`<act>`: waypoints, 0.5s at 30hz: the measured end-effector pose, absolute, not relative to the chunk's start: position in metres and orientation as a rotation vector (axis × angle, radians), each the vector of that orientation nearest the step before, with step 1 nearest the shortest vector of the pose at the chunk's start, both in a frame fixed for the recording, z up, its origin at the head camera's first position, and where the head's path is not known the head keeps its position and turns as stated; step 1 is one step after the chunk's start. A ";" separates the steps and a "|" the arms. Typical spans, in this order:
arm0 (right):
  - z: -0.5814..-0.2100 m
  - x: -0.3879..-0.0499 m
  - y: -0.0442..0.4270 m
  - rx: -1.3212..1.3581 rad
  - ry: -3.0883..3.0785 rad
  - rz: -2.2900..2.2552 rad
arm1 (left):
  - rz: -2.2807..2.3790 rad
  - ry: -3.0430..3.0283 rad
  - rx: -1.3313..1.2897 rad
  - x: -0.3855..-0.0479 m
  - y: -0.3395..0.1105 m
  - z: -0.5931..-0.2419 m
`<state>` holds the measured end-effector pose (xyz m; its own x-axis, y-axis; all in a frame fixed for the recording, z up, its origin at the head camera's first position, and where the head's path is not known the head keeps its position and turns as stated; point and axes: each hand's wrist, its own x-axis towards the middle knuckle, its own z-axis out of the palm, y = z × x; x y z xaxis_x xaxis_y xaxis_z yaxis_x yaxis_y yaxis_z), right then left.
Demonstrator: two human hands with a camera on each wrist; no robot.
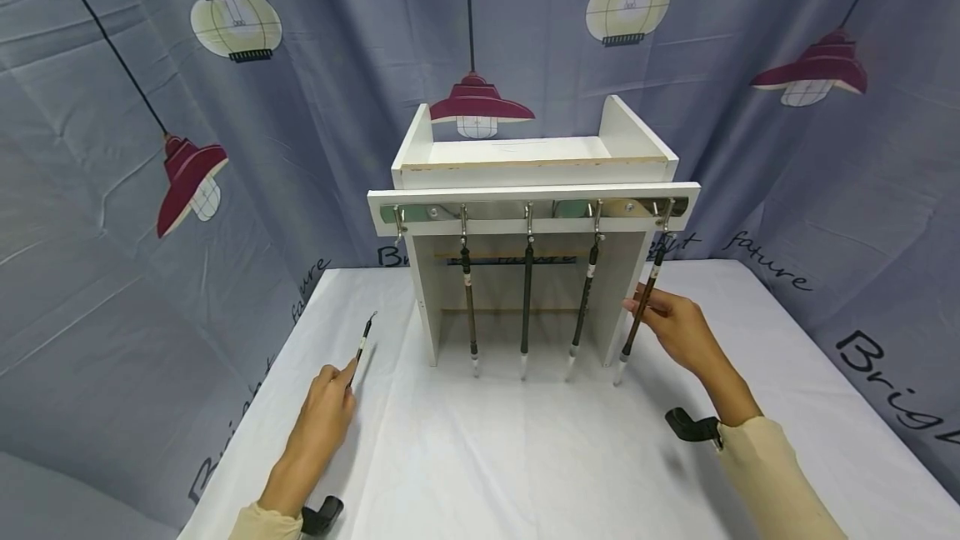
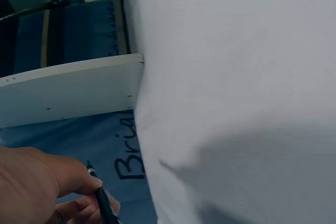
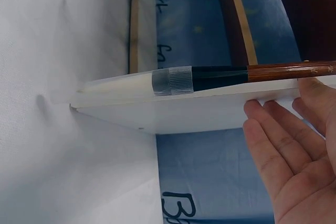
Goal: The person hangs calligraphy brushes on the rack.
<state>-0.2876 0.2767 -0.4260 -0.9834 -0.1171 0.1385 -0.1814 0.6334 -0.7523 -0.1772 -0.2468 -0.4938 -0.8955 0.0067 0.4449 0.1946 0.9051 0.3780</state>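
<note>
In the head view my left hand [image 1: 321, 415] pinches a thin dark calligraphy brush [image 1: 364, 338] by its handle, left of the white rack, its loop end pointing up; my hand hides the other end. My right hand [image 1: 678, 332] is at the rack's right side, beside the rightmost hanging brush [image 1: 643, 307]. In the right wrist view that brush [image 3: 294, 72] has a brown handle and a clear cap over pale bristles. The fingers [image 3: 278, 145] are extended near the side panel, and the thumb is close behind the handle; whether it touches cannot be made out.
The white wooden rack [image 1: 532, 176] stands on a white-covered table [image 1: 480, 457]. Several capped brushes, such as the middle one [image 1: 527, 298], hang from metal hooks on its front rail [image 1: 536, 227]. A blue-grey curtain [image 1: 337, 107] with printed lamps surrounds the table.
</note>
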 end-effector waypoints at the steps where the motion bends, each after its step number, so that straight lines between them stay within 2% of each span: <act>1: -0.426 -0.288 0.277 0.252 -2.770 1.289 | -0.581 -2.597 -0.154 -0.176 -0.245 -0.491; 15: -0.426 -0.287 0.276 0.248 -2.764 1.310 | -0.562 -2.345 -0.226 -0.163 -0.225 -0.460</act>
